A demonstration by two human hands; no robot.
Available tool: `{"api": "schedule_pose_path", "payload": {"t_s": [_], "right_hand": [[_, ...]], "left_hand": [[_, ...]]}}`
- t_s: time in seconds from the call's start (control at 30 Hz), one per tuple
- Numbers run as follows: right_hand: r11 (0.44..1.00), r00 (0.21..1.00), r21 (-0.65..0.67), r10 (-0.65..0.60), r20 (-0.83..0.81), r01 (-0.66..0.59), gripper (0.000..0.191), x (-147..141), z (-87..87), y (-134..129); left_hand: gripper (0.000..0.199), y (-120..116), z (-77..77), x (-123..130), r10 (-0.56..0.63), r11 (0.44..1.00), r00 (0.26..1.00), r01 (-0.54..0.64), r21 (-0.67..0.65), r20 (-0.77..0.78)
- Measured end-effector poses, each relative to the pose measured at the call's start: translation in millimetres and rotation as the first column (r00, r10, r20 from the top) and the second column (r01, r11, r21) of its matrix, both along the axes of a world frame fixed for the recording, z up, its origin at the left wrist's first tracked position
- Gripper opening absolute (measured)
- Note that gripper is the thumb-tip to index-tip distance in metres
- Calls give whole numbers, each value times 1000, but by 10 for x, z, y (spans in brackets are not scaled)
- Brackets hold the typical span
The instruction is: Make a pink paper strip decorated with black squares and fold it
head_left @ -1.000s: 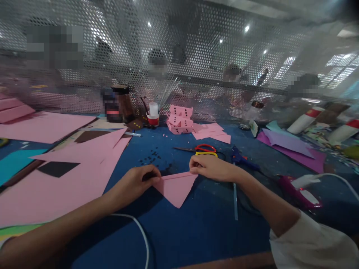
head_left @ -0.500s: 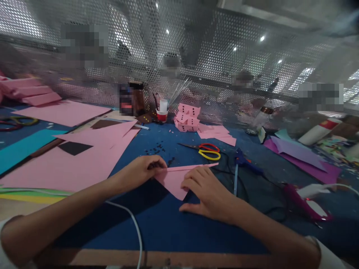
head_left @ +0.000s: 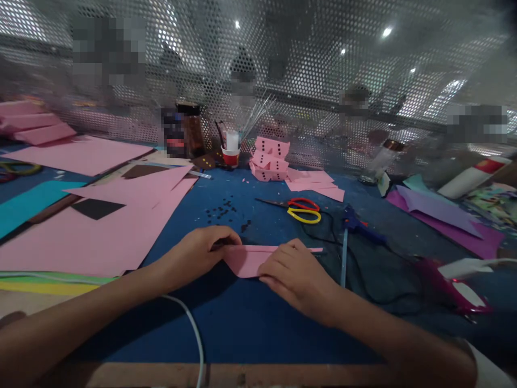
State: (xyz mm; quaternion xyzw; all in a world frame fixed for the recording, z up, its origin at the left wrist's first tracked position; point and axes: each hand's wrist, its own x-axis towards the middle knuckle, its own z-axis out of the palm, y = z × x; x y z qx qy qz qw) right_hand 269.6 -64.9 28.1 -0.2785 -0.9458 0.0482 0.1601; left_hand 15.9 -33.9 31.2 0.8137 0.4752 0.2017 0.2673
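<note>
Between my hands is a piece of pink paper with a narrow fold along its far edge. My left hand pinches its left end, the thumb and fingers closed on the fold. At the right part, my right hand is closed over the paper, thumb below and fingers on top. A thin pink strip end pokes out beyond the right fingers. Small black paper bits lie just past the left hand. Scissors with red and yellow handles lie beyond the right hand.
A blue glue gun with a glue stick and cable lies right, near a magenta power strip. Large pink sheets cover the left. Folded pink pieces with black squares stand at the back beside a cup. A white cable crosses the front.
My right thumb has come in from apart to close against the paper's lower edge. The paper's fold now lies more level. The whole view has shifted slightly.
</note>
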Motion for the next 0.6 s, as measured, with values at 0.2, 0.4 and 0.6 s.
{"api": "schedule_pose_path", "payload": {"t_s": [0.2, 0.4, 0.6], "right_hand": [[993, 992, -87, -87, -96, 79, 17, -54, -90, -5], [975, 975, -159, -175, -133, 153, 14, -80, -139, 17], [968, 962, -175, -208, -177, 178, 11, -94, -160, 34]], "left_hand": [[16, 10, -111, -29, -91, 963, 994, 104, 248, -64], [21, -115, -121, 11, -169, 944, 986, 160, 289, 8], [12, -242, -130, 64, -196, 970, 981, 191, 154, 17]]}}
